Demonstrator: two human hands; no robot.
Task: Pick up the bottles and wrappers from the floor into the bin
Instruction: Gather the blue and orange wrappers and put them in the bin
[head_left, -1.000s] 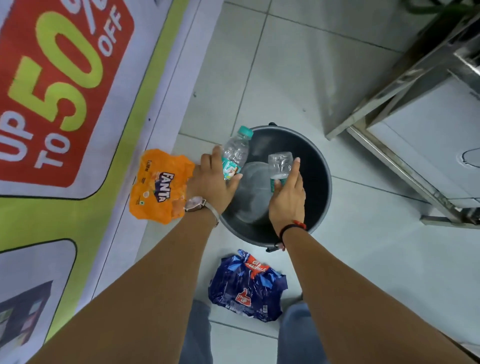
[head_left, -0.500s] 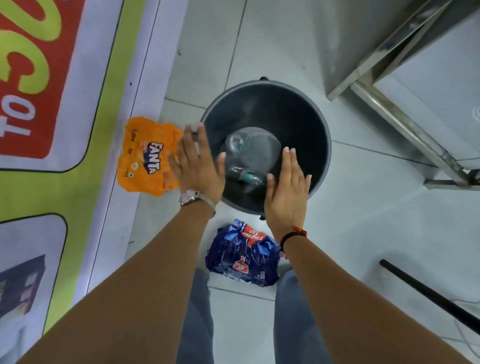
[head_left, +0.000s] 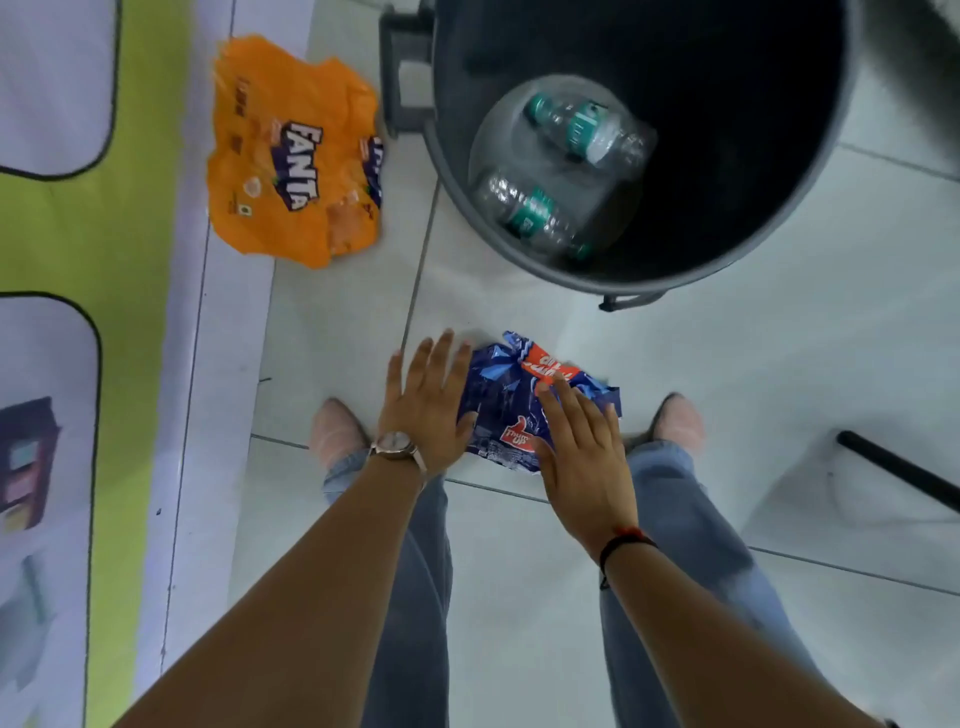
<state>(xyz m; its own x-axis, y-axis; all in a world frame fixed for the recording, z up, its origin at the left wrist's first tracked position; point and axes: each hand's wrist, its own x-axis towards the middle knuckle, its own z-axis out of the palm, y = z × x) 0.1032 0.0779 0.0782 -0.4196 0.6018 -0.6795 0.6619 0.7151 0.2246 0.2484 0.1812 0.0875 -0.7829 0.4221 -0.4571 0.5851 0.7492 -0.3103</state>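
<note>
A dark grey round bin (head_left: 810, 171) stands on the tiled floor at the top. Two clear plastic bottles with teal labels lie at its bottom, one (head_left: 587, 127) above the other (head_left: 530, 213). A crumpled blue wrapper (head_left: 498, 410) lies on the floor between my feet. My left hand (head_left: 428, 405), fingers spread, sits at the wrapper's left edge. My right hand (head_left: 582, 441), fingers spread, lies flat over the wrapper's right part. Neither hand has closed on it. An orange Fanta wrapper (head_left: 296, 156) lies on the floor left of the bin.
A printed banner (head_left: 93, 338) in green and white covers the floor along the left. A black rod (head_left: 898, 470) lies at the right edge. My two shoes (head_left: 335, 428) flank the blue wrapper. The bin has a handle bracket (head_left: 402, 67) on its left.
Both bottles dropped from my hands into the bin. My hands then pulled back from the bin and came down onto the blue wrapper between my feet.
</note>
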